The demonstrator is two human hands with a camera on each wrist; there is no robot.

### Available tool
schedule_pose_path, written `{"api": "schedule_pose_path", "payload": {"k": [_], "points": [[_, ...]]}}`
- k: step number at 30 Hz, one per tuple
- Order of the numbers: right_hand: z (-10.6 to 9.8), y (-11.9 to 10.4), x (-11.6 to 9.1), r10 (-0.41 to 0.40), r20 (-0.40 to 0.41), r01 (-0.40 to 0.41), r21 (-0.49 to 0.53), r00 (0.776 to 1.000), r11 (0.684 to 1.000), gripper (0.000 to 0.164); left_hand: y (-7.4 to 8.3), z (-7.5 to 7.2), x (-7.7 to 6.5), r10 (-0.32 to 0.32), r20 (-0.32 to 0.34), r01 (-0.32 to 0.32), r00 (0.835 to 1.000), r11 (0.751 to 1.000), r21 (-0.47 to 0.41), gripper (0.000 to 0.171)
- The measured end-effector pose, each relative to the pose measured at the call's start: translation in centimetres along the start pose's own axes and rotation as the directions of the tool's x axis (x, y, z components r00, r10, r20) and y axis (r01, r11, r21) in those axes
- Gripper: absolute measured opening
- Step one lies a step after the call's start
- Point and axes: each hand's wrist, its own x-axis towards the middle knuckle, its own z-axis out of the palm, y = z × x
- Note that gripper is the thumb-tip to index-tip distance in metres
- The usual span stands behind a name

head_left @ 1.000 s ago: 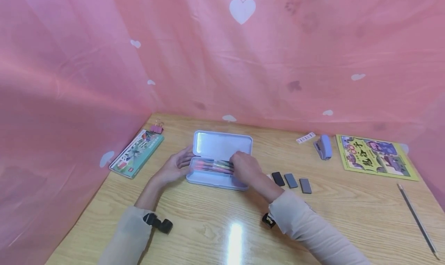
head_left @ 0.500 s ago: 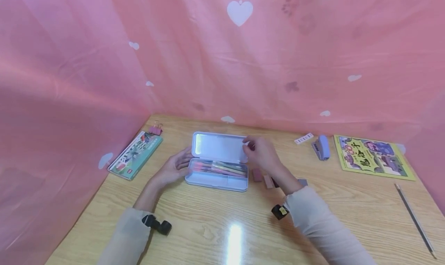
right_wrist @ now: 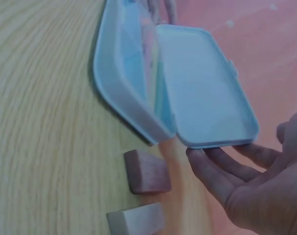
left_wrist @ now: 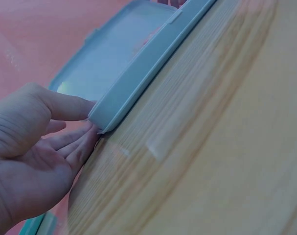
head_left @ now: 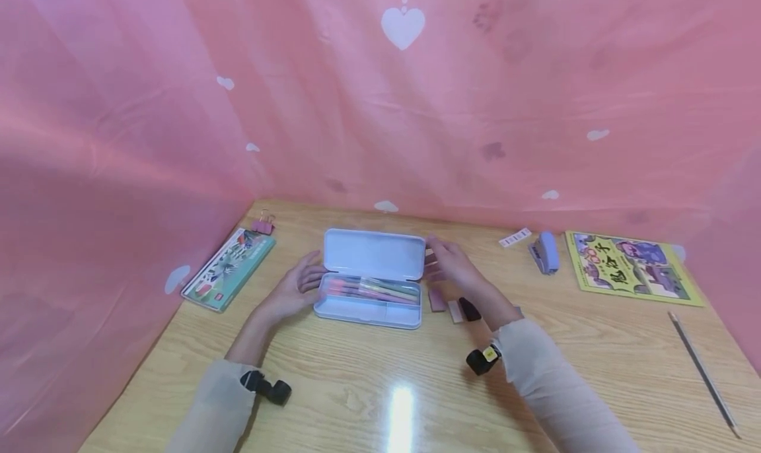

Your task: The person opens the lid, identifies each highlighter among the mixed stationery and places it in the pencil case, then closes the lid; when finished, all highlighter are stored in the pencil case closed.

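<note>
A pale blue pencil case stands with its lid raised, holding several coloured pens in the back compartment. My left hand rests against its left end; in the left wrist view the thumb touches the corner, with the other fingers below it. At the opposite end, my right hand has its fingers fairly straight. In the right wrist view those fingertips touch the edge of the lid from outside.
Small eraser-like blocks, one pink, one pale and one black, lie right of the case. A boxed item and binder clip are left. A stapler, yellow book and pencil are right.
My right hand has come out from over the pens and moved to the lid's right edge, uncovering the pens. The left hand stays at the case's left end.
</note>
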Motion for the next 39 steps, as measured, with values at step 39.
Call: {"api": "schedule_pose_path", "payload": {"k": [39], "points": [[4.9, 1.4, -5.7, -0.293, 0.206, 0.344, -0.742, 0.934, 0.576, 0.071, 3.0, 0.2, -1.2, -0.074, 0.027, 0.055, 0.997, 0.900, 0.432, 0.062]]}}
